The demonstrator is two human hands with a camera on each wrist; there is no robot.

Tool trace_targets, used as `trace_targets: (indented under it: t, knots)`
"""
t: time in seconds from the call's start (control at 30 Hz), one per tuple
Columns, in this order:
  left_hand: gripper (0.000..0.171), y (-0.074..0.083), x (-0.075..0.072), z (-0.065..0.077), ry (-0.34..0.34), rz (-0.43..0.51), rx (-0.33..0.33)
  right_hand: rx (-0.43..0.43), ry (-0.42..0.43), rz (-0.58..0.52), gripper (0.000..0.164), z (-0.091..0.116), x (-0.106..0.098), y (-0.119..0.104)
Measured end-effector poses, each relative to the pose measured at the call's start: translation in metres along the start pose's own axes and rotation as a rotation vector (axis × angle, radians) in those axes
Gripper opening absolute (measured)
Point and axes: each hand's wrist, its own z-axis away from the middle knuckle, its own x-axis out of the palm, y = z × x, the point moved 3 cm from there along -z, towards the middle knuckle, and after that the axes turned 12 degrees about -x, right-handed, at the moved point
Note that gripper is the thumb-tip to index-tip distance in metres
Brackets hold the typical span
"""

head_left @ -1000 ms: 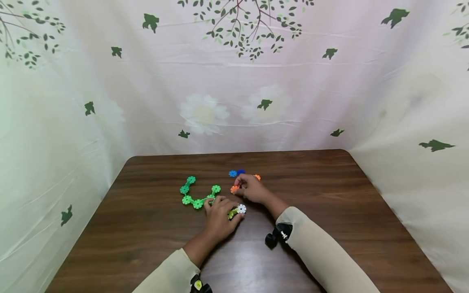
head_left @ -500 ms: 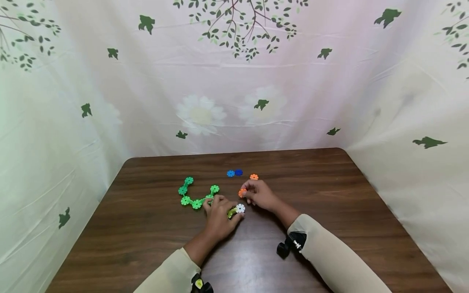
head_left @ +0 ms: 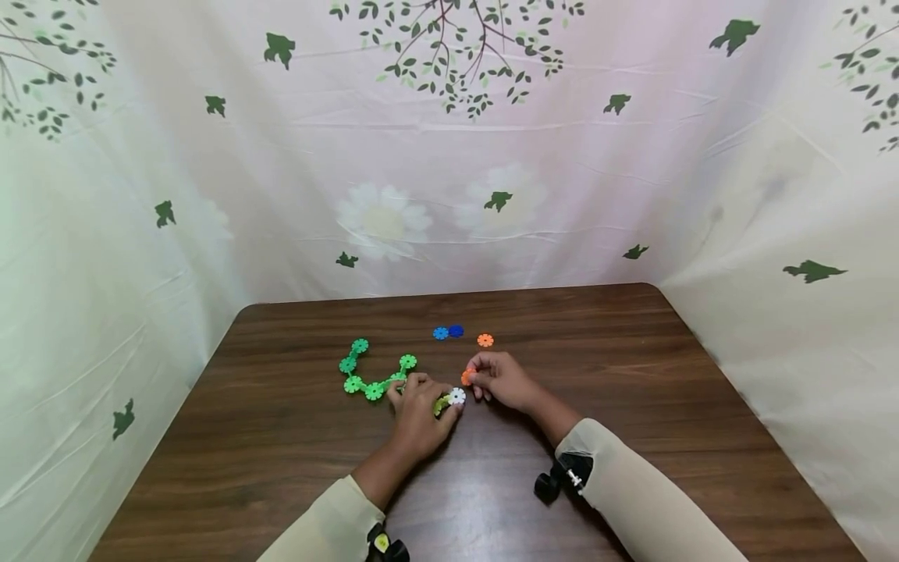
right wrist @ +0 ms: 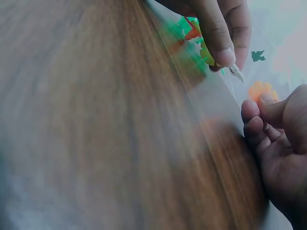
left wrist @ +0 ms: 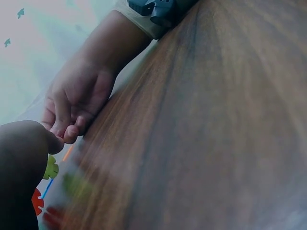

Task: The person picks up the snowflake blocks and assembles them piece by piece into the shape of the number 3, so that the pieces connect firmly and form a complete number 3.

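Note:
My right hand pinches an orange flower-shaped interlocking disc between thumb and fingers. In the right wrist view this orange disc stands upright at the fingertips. Just left of it, my left hand grips the end of a disc chain, where a white disc joins a yellow-green disc. The white disc and the orange one are a small gap apart. Green discs curve away beyond the left fingers; the palm hides part of the chain. A red disc shows beyond the left thumb.
Toward the back of the brown wooden table lie a light blue disc, a dark blue disc and a loose orange disc. A printed curtain hangs behind and at both sides.
My right hand has drawn the orange disc back from near the blue discs, toward me and slightly right, beside the white disc. The left hand keeps its hold, almost still.

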Motion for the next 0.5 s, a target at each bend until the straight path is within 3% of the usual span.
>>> trace_targets:
  t: [0.5]
  knots:
    - [0.024,-0.0002,-0.0021,0.0003,-0.016,0.051,0.009,-0.056,-0.071,0.055,0.010,0.0030,0.0027,-0.0037]
